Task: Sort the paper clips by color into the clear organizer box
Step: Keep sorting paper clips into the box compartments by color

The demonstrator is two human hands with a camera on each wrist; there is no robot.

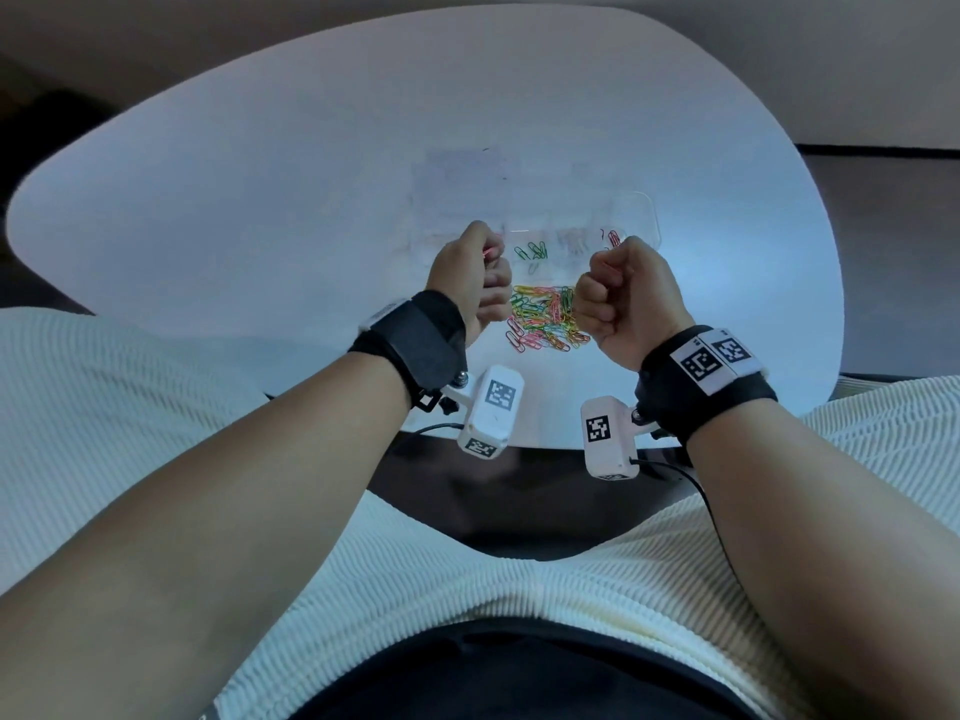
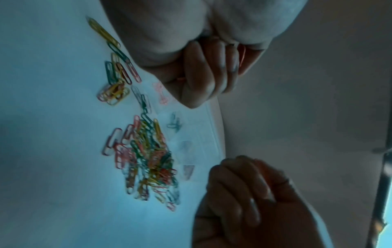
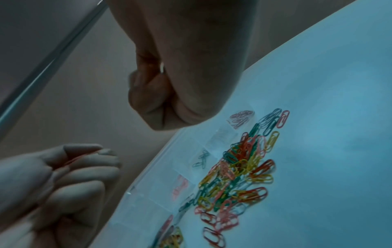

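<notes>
A pile of mixed coloured paper clips (image 1: 545,319) lies on the white table (image 1: 260,200), just in front of the clear organizer box (image 1: 649,210). Green clips (image 1: 535,250) sit in a middle compartment and red clips (image 1: 613,236) in a right one. My left hand (image 1: 478,272) hovers over the box's left part, pinching a pink-red clip (image 1: 491,250) between thumb and fingertips. My right hand (image 1: 623,293) is curled into a fist above the pile's right side. A thin red clip (image 2: 282,182) shows at its fingertips. Both hands are off the table.
The table's near edge (image 1: 519,444) runs just under my wrists. A few loose clips (image 2: 114,67) lie apart from the main pile (image 2: 146,159), towards the left hand's side. Bare tabletop spreads to the left and far side of the box.
</notes>
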